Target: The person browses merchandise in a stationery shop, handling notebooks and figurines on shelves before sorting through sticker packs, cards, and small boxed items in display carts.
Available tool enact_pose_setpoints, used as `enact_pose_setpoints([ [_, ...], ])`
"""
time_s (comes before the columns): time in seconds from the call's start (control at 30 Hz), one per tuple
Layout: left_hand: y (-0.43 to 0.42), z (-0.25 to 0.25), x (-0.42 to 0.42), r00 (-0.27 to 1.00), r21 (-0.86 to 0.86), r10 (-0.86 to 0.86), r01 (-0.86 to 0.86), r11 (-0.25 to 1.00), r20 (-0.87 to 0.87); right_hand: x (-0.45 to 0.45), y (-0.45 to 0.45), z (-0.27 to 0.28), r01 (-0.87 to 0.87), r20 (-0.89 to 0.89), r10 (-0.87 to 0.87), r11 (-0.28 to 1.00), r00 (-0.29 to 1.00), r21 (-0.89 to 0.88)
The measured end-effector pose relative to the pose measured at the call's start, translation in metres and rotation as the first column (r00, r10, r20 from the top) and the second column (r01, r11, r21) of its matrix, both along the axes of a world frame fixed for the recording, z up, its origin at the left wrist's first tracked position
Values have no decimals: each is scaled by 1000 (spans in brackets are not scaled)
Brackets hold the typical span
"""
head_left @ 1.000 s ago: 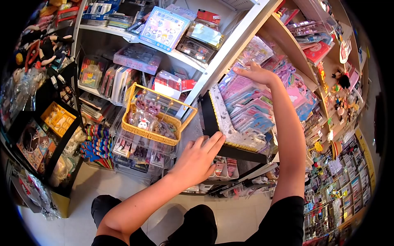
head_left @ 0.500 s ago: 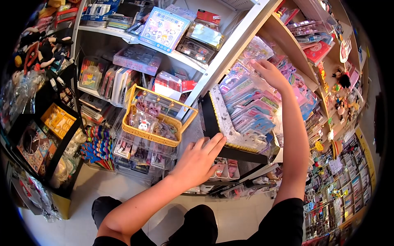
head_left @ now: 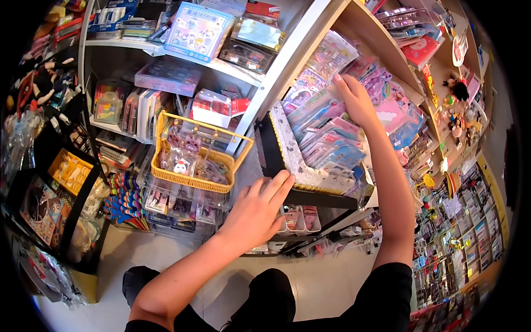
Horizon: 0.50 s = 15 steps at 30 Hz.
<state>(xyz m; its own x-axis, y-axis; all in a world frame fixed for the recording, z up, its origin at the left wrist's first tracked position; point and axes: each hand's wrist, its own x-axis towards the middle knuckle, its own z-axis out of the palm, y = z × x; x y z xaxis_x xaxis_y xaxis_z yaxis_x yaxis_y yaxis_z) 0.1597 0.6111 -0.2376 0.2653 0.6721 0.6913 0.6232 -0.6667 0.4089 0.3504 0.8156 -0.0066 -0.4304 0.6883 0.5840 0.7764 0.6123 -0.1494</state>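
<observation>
My left hand (head_left: 257,207) has its fingers stretched out, fingertips resting at the near corner of a lined tray (head_left: 310,181) with white patterned cloth and a yellow edge. Nothing is held in it. Inside the tray stand rows of flat, clear-wrapped packets (head_left: 331,146) in pink and blue. Over the rear rows reaches my right hand (head_left: 357,102), its fingers extended and touching the packets. Its lower fingers are partly hidden among them. Right of this hand lies a pink packet with a white cloud shape (head_left: 389,119).
A yellow wicker basket (head_left: 191,184) with small wrapped items stands left of the tray. Behind it, a white shelf (head_left: 238,73) carries boxes, including a blue illustrated box (head_left: 199,32). Wooden shelving (head_left: 387,61) rises at the right. Black bins (head_left: 55,216) stand at the far left.
The camera view has shifted slightly, moving the shelves left and up. My right hand has moved a little right and nearer across the packets. My left hand stays at the tray corner.
</observation>
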Motion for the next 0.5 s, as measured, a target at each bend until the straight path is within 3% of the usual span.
enact_pose_setpoints([
  [0.1, 0, 0, 2, 1000, 2, -8, 8, 1000, 5, -3, 32, 2, -32, 4, 32, 992, 999, 119],
  [0.17, 1, 0, 3, 1000, 6, -5, 5, 1000, 21, -11, 47, 1, 29, 83, -50, 971, 995, 235],
  [0.43, 1, 0, 1, 1000, 10, -3, 3, 1000, 29, -26, 84, -3, 26, 93, -63, 933, 994, 358],
  [0.5, 0, 1, 2, 1000, 12, -3, 3, 1000, 23, -27, 88, -6, -6, 104, -58, 844, 993, 536],
])
